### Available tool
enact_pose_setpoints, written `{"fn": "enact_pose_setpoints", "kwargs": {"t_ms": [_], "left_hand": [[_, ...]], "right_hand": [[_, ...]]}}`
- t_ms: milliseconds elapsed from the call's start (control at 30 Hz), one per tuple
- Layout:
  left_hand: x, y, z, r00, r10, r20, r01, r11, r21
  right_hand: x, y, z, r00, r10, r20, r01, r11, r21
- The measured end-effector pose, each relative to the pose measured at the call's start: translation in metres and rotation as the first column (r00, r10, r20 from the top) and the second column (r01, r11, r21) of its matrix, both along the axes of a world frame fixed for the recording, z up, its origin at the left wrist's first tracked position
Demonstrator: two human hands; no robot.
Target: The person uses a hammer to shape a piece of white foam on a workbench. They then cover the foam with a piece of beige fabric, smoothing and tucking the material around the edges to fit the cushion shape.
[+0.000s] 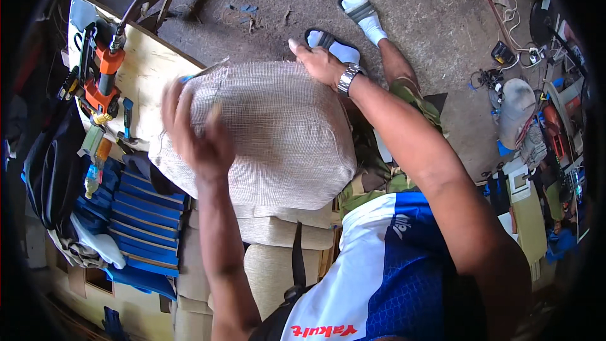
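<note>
Item: beige woven-fabric cushion (265, 132), lying atop a stack of similar beige cushions (271, 246) in front of the person, beside a plywood counter (148, 66). The left hand (196, 132) is pressing on the cushion's left end, fingers blurred and curled against the fabric; the right hand (322, 63), wearing a metal wristwatch (347, 79), is gripping the far upper edge. An orange power tool (104, 82) is resting on the counter, blue folded pieces (142, 227) lying below it.

An upholstery workshop: an orange pneumatic stapler (104, 79) with its air hose lies on a plywood tabletop (151, 66), beside stacked blue fabric pieces (142, 224), while tools and cables (536, 126) clutter the bare dirt floor (278, 0).
</note>
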State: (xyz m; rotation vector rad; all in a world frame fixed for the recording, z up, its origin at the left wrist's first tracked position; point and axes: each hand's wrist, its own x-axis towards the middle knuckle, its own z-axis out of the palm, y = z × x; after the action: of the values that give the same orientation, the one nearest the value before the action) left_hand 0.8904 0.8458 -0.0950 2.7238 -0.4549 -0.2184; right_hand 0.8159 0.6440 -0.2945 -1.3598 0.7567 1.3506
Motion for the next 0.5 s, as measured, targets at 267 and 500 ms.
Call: {"fn": "enact_pose_setpoints", "kwargs": {"t_ms": [267, 500], "left_hand": [[-0.13, 0.141, -0.009, 0.964, 0.264, 0.043, -0.266, 0.929, 0.257], [-0.13, 0.147, -0.011, 0.955, 0.295, 0.038, -0.294, 0.918, 0.265]], "right_hand": [[0.002, -0.002, 0.013, 0.979, -0.041, 0.2, 0.051, 0.998, -0.045], [-0.006, 0.002, -0.013, 0.978, 0.01, 0.206, -0.011, 1.0, 0.003]]}}
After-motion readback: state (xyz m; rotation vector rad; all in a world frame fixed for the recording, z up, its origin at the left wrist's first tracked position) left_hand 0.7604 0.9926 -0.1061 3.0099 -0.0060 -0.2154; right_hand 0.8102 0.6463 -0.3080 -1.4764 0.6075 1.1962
